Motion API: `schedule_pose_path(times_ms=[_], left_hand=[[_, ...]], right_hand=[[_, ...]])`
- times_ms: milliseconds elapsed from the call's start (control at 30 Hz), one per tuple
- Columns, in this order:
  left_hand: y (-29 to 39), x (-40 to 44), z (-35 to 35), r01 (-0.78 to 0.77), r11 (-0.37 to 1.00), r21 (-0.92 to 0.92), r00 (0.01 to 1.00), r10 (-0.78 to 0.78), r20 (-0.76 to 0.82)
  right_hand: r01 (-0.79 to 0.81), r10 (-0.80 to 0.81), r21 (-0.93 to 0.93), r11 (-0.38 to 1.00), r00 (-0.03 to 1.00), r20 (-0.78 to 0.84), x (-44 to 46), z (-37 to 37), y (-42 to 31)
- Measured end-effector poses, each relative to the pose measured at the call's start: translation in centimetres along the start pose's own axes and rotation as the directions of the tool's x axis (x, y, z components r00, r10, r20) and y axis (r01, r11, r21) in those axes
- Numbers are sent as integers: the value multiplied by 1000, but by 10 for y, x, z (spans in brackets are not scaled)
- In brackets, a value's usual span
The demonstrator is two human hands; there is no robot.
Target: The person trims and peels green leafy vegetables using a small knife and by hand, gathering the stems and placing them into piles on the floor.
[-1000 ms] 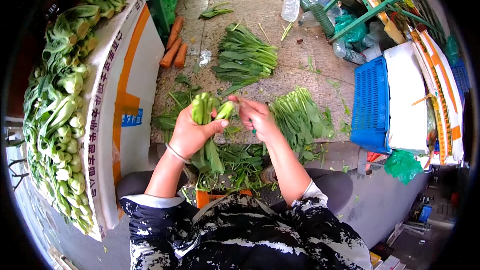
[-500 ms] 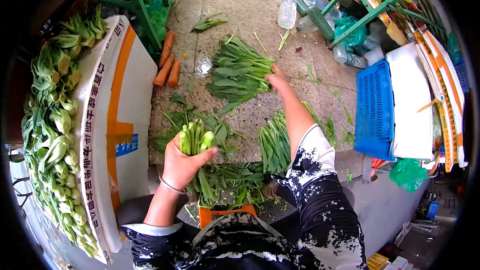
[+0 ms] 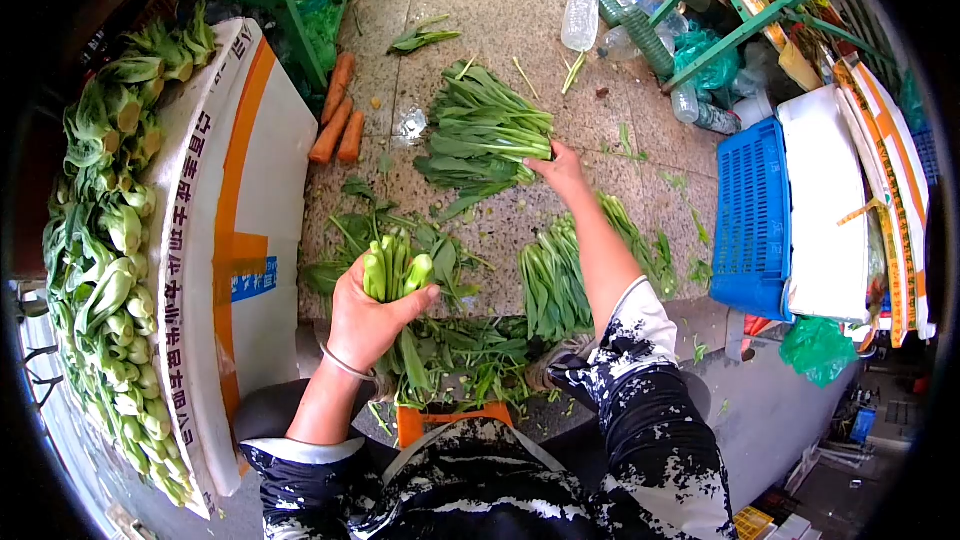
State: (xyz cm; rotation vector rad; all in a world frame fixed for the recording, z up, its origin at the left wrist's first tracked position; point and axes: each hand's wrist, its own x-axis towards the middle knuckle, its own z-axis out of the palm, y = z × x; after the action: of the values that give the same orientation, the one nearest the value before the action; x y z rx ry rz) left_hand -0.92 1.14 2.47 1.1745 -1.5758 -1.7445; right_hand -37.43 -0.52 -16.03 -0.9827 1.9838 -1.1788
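My left hand (image 3: 368, 312) is closed round a bunch of choy sum (image 3: 397, 270), its thick cut stem ends pointing up and its leaves hanging below the fist. Farther forward on the slab lies a pile of choy sum (image 3: 480, 135), leaves to the left and stems to the right. My right hand (image 3: 560, 170) is at the stem end of this pile, thumb and fingers closed on a stalk there; the fingertips are partly hidden. More choy sum (image 3: 555, 285) lies in a row beneath my right forearm. Loose leaves (image 3: 455, 250) are scattered beside my left hand.
Carrots (image 3: 337, 120) lie by a green metal frame (image 3: 290, 10). On the left, a white foam box (image 3: 260, 170) stands beside stacked bok choy (image 3: 120, 270). To the right are plastic bottles (image 3: 580, 20) and a blue crate (image 3: 750, 220). Trimmed leaves (image 3: 480, 360) lie near my feet.
My right hand has shifted slightly down and right along the pile's stem ends, with its thumb now on the near side. My left hand still holds its bunch, nearly in the same place.
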Motion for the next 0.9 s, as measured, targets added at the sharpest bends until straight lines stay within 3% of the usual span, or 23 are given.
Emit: schedule_pose_path(times_ms=[33, 100, 200, 333, 400, 533, 600, 800, 900], left_hand=[[0, 0, 0, 3, 1000, -14, 1000, -3, 0], [2, 0, 0, -1, 1000, -1, 1000, 1, 3], [4, 0, 0, -2, 1000, -6, 1000, 2, -4], [3, 0, 0, -9, 1000, -29, 1000, 9, -10], [1, 2, 0, -15, 999, -50, 1000, 14, -14], [3, 2, -1, 1, 998, -70, 999, -4, -39], [1, 3, 0, -27, 997, -67, 998, 24, -53], [-1, 1, 1, -64, 997, -50, 996, 61, -61], [-2, 3, 0, -69, 993, -93, 995, 62, -74]], right_hand=[[1, -1, -2, 1000, 1000, -1, -4, 1, -11], [-296, 294, 28, 955, 955, 43, -10, 1, -24], [-368, 362, 160, 916, 930, 66, -12, -1, -32], [-328, 346, 259, 908, 938, -26, -13, 4, -39], [-327, 389, 407, 853, 918, -78, -10, 7, -38], [-298, 392, 427, 854, 908, -150, -15, 16, -45], [-263, 413, 442, 857, 865, -284, -22, 26, -51], [-325, 533, 532, 782, 791, -300, -19, 34, -53], [-221, 390, 478, 850, 874, -291, -27, 31, -65]])
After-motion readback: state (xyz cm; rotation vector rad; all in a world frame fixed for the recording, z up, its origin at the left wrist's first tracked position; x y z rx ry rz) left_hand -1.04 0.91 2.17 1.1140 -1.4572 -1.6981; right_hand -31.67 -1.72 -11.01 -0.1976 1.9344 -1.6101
